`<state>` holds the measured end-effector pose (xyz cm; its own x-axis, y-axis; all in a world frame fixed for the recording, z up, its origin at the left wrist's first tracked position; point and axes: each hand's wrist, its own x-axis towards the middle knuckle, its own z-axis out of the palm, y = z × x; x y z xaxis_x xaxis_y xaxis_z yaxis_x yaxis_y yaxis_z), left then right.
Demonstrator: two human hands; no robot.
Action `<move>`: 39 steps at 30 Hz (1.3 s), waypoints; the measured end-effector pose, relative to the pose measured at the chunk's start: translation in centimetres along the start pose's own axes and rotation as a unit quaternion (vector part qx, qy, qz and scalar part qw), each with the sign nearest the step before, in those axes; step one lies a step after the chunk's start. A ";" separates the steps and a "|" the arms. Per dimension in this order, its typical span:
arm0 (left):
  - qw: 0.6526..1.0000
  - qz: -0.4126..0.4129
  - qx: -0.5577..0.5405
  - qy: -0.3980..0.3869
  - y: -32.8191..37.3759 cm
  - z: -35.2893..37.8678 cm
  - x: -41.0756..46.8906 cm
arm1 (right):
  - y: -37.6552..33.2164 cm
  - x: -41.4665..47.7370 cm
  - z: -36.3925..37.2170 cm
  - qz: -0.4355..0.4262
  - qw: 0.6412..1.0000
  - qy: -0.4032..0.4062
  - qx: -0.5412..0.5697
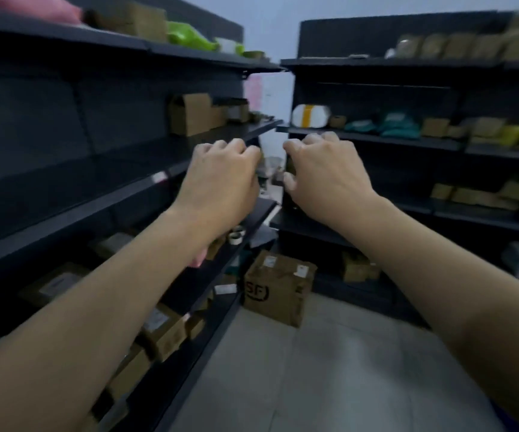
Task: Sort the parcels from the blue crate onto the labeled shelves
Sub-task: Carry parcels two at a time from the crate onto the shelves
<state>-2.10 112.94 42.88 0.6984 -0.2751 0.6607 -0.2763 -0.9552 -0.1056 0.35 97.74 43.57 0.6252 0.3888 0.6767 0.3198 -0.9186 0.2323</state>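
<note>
Left hand (223, 179) and right hand (323, 176) raised close together, fingers curled, too blurred to tell whether they grip anything; parcels (191, 115) lie on dark shelves (376, 138) either side, one cardboard box (278, 288) on the floor.

The light is dim and cool, with a bluish-grey cast over everything. The brightest patch is the pale wall (275, 32) high above the SF-marked box (278, 288). The floor tiles (329, 369) in front of the box catch a soft, even light, with no hard shadows or glare. The left shelving (64, 145) and the right shelving (407, 141), on either side of the box, are dark and sink into deep shadow under each board. The whole view is soft with motion blur, heaviest on the parcels (457, 45) far up and right of the box, while the box's lettering is just readable. Wide-angle distortion bows the shelf edges and stretches the forearms (96, 322) at the lower edge.
</note>
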 end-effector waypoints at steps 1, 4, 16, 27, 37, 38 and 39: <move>1.000 0.020 -0.006 0.013 2.6 0.7 1.3 | 2.5 -1.2 -0.5 0.022 0.999 0.000 -0.029; 0.996 0.074 -0.031 0.048 11.4 2.8 5.3 | 10.8 -5.1 -1.8 0.093 0.991 -0.024 -0.093; 0.922 0.269 -0.266 0.078 47.7 9.4 15.2 | 40.2 -24.5 -7.9 0.375 0.876 -0.148 -0.263; 0.820 0.394 -0.412 0.045 67.5 16.6 21.5 | 55.5 -33.9 -7.8 0.539 0.739 -0.206 -0.348; 0.713 0.428 -0.539 -0.133 80.8 23.8 28.6 | 66.5 -39.4 -4.4 0.651 0.655 -0.186 -0.335; 0.694 0.416 -0.559 -0.181 82.2 24.6 29.0 | 67.4 -40.4 -4.2 0.668 0.643 -0.188 -0.326; 0.680 0.408 -0.569 -0.214 83.6 25.4 29.4 | 68.3 -41.5 -4.0 0.682 0.632 -0.188 -0.317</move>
<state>12.10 22.21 34.54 0.0660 -0.9033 0.4239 -0.8497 0.1718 0.4984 -6.66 18.55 34.17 0.1736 -0.9153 0.3635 -0.9739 -0.2143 -0.0744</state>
